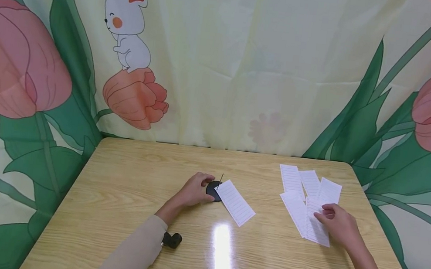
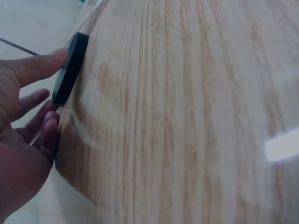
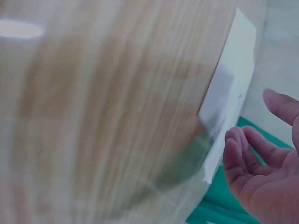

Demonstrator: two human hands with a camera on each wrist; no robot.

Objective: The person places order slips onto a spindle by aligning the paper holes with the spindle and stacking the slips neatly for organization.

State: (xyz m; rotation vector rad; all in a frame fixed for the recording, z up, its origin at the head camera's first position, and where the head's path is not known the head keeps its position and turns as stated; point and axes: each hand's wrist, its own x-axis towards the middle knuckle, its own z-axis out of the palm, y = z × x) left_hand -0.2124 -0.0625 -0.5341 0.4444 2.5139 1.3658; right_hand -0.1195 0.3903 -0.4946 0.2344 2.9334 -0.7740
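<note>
In the head view, my left hand (image 1: 193, 190) holds the round black base of a receipt spike (image 1: 211, 191), thumb on one side and fingers on the other. The spike's thin rod stands upright. One white lined paper slip (image 1: 236, 203) is at the rod with one corner and slants down to the right over the table. In the left wrist view, the thumb presses the edge of the black base (image 2: 71, 70). My right hand (image 1: 339, 225) hovers over several lined slips (image 1: 316, 222) at the right; its thumb and fingers are apart with nothing between them in the right wrist view.
The slips lie partly overlapping in a loose group on the wooden table (image 1: 137, 165). Behind the table's far edge hangs a curtain (image 1: 222, 65) printed with tulips and a rabbit. A bright light reflection lies on the tabletop between the arms.
</note>
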